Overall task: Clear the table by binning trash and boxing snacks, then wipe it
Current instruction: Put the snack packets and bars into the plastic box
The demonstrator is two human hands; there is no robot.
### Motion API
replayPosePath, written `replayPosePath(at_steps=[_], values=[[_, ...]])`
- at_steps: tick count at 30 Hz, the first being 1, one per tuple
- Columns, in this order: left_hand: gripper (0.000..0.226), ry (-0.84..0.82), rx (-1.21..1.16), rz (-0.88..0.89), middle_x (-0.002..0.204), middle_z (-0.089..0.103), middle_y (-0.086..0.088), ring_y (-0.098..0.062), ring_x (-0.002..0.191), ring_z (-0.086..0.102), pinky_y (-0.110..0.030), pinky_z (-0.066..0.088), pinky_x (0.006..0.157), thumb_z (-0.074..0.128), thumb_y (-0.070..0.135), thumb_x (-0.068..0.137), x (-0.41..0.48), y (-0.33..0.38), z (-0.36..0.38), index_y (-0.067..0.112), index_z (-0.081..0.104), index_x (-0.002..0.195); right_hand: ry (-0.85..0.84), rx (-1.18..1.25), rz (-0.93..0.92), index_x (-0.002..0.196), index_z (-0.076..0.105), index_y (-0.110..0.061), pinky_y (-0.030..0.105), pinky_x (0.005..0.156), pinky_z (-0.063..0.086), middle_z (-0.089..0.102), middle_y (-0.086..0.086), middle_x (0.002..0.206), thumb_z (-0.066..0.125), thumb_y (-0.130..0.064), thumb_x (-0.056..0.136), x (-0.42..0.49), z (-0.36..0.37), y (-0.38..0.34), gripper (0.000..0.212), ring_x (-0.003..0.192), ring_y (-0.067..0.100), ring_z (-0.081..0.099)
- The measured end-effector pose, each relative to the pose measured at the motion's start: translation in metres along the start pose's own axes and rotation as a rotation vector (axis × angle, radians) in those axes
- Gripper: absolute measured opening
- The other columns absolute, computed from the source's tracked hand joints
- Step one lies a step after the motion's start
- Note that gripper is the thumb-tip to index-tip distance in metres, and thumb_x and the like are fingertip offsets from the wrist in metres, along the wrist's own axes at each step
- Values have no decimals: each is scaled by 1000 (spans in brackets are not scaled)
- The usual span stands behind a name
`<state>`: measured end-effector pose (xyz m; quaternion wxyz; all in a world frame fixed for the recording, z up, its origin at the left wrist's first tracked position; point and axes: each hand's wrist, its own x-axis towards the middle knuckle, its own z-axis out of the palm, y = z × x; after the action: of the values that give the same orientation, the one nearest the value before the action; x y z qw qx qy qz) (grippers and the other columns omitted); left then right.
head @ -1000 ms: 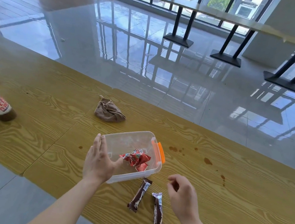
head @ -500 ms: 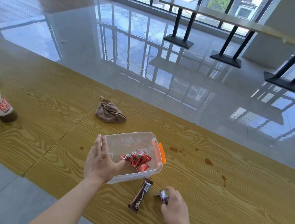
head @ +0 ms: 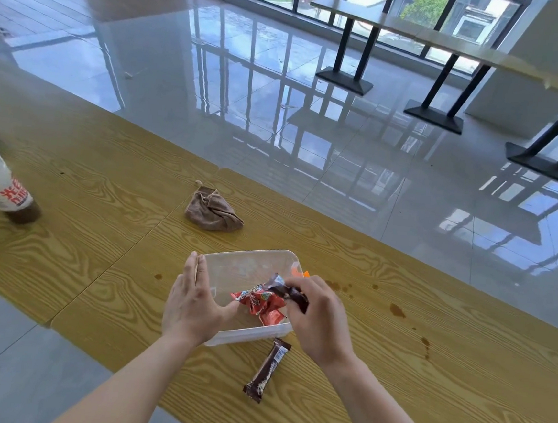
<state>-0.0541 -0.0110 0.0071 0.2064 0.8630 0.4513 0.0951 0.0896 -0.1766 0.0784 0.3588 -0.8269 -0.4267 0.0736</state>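
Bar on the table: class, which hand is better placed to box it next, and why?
Right. The right hand, once it drops its held bar into the box, is nearest the lying bar; the left hand steadies the box's left wall.

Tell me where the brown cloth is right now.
In the head view the brown cloth lies crumpled on the wooden table, beyond the clear box near the far edge, right of the bottle.

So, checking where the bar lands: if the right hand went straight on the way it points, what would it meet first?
Likely the red snack packets in the clear box; the right hand, holding a chocolate bar, is over them.
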Motion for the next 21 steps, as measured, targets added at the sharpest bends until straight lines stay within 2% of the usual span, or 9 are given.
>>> replayPosePath(at_steps=[4, 6, 10, 12, 15, 18, 21], values=[[125, 1, -3, -8, 164, 6, -9, -23, 149, 17, -41, 24, 119, 42, 83, 64, -1, 2, -2, 5, 8, 155, -95, -60, -96, 106, 71, -24, 19, 74, 39, 67, -11, 103, 64, -6, 84, 11, 20, -7, 29, 97, 12, 59], [125, -4, -4, -7, 164, 5, -9, -22, 150, 16, -40, 23, 120, 41, 85, 64, -1, 1, -2, 6, 7, 155, -139, -78, -89, 106, 70, -25, 22, 77, 43, 68, -11, 106, 63, -10, 87, 13, 27, -5, 26, 106, 12, 57], [126, -8, -6, -14, 165, 4, -8, -22, 150, 15, -40, 22, 120, 46, 84, 65, -1, 1, -2, 6, 6, 155, -159, -63, -102, 114, 70, -24, 23, 93, 41, 69, -10, 115, 69, -18, 89, 11, 27, 1, 26, 117, 13, 53], [125, -7, -2, -16, 164, 6, -9, -23, 149, 16, -40, 23, 120, 43, 81, 63, -1, 1, -2, 6, 7, 155, -47, -40, -107, 112, 72, -24, 25, 92, 45, 70, -12, 110, 71, -14, 88, 1, 21, 6, 25, 108, 13, 58], [118, -5, 5, -7, 164, 6, -10, -24, 150, 16, -41, 23, 120, 54, 71, 69, -1, 0, 0, 5, 7, 155, 114, 22, -119, 95, 71, -24, 25, 77, 50, 65, -17, 92, 73, -8, 86, -28, 14, 26, 19, 87, 8, 60], [114, 0, 10, -3, 164, 6, -9, -24, 149, 17, -40, 23, 120, 62, 64, 73, 0, -2, 2, 6, 7, 155, 43, 15, -132, 87, 70, -23, 26, 66, 51, 62, -15, 82, 74, -2, 80, -63, 21, 46, 22, 75, 7, 58], [113, -2, 12, -4, 164, 6, -9, -24, 149, 17, -40, 24, 120, 63, 63, 74, 1, -1, 3, 6, 7, 155, -143, -110, -163, 90, 74, -21, 28, 69, 54, 68, -11, 89, 73, 0, 74, -81, 34, 62, 26, 82, 14, 64]])
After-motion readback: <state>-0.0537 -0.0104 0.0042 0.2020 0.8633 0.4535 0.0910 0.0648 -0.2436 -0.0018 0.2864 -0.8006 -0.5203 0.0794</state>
